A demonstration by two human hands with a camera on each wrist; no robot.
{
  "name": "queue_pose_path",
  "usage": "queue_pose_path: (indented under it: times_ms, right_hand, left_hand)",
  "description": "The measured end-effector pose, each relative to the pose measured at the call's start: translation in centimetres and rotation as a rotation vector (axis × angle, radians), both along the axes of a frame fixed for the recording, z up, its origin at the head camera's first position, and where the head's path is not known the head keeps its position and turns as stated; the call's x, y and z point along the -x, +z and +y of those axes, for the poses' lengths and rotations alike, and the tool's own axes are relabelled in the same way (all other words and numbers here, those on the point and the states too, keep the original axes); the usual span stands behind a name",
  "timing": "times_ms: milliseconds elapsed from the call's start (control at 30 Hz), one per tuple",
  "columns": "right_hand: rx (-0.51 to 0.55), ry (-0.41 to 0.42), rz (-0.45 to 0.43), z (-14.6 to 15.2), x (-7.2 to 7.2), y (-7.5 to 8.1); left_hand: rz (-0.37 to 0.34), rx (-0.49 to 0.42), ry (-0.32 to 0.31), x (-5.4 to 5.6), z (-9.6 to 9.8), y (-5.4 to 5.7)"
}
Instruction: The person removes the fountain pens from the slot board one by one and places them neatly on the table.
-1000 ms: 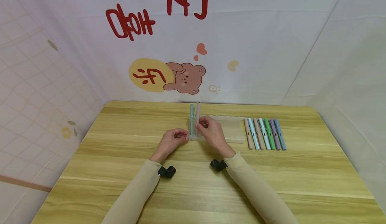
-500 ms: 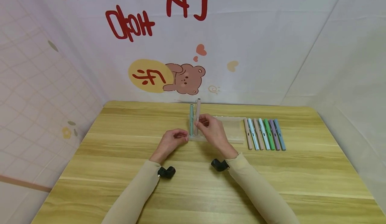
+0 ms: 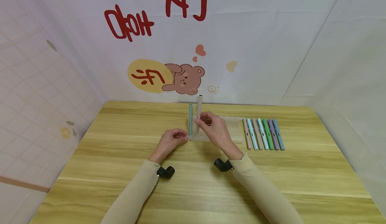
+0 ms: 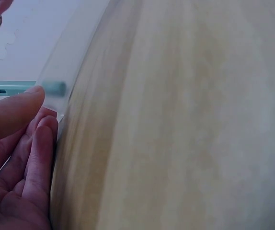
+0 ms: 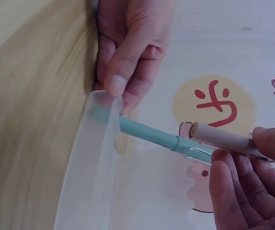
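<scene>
In the head view, a frosted clear pen holder (image 3: 236,132) lies near the back of the table. My left hand (image 3: 170,141) grips its left end, thumb over the corner in the right wrist view. A teal pen (image 3: 190,120) stands upright in the leftmost place of the holder (image 5: 82,163). Between thumb and fingers, my right hand (image 3: 217,130) pinches a pale pink pen (image 3: 199,105), held upright just right of the teal one. The right wrist view shows the free lower end of this pink pen (image 5: 223,138) clear of the holder's base.
Right of the holder, several capped pens lie side by side: pinkish-beige pens, light blue pens, a green pen (image 3: 268,133), a purple pen (image 3: 273,134) and a blue pen (image 3: 278,134). Behind the wooden table (image 3: 187,187) hangs a white printed backdrop (image 3: 265,50).
The pale pink pen has risen and shifted slightly right in my right hand. My left hand stays at the holder's end, and the teal pen has not moved.
</scene>
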State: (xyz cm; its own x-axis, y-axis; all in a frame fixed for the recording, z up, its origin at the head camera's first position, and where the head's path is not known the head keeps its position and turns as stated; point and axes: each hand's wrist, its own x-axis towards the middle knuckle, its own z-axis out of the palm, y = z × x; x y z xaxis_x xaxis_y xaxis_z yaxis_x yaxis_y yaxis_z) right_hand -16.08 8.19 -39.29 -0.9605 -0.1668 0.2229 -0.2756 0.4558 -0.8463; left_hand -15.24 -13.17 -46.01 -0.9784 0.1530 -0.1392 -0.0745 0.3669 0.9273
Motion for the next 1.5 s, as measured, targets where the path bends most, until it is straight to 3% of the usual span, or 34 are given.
queue_pose_path:
  times_ms: [567,767,1500]
  right_hand:
    - [0.03,-0.044,-0.011,3.4,-1.1,1.7]
    - [0.055,-0.048,0.0,4.5,-1.4,2.0]
    - [0.002,-0.119,0.028,8.8,-2.6,2.8]
  left_hand:
    - [0.009,-0.005,0.0,-0.2,0.0,0.0]
    - [0.042,-0.014,-0.006,-0.1,0.0,-0.1]
    - [0.032,0.004,0.008,-0.3,0.0,-0.1]
